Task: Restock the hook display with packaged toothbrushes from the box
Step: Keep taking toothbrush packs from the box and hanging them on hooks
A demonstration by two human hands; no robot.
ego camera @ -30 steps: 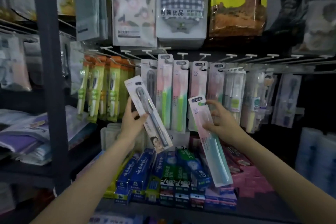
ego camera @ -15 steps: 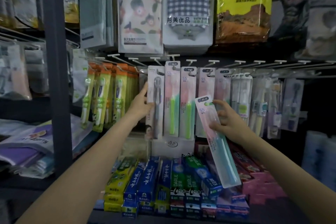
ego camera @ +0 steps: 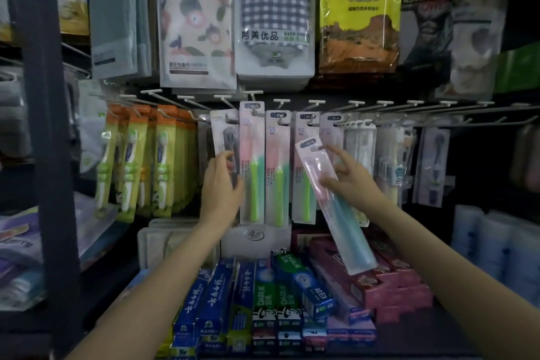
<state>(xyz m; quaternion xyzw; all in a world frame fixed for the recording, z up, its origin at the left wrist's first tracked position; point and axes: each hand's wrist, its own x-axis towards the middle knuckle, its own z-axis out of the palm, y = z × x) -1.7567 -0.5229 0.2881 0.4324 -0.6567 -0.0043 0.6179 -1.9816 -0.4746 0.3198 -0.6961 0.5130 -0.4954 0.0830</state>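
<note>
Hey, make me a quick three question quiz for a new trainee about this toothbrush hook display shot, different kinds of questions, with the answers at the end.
1. True or false: the right hand holds a pink and teal toothbrush pack tilted, off the hooks.
2. Multiple choice: the grey toothbrush pack at the left hand hangs directly beside: A) the orange and yellow packs, B) a pink and green pack, C) the toothpaste boxes.
3. Fill in: below the hooks, the green boxes read ____.

Key: 1 true; 2 B; 3 DARLIE.
</note>
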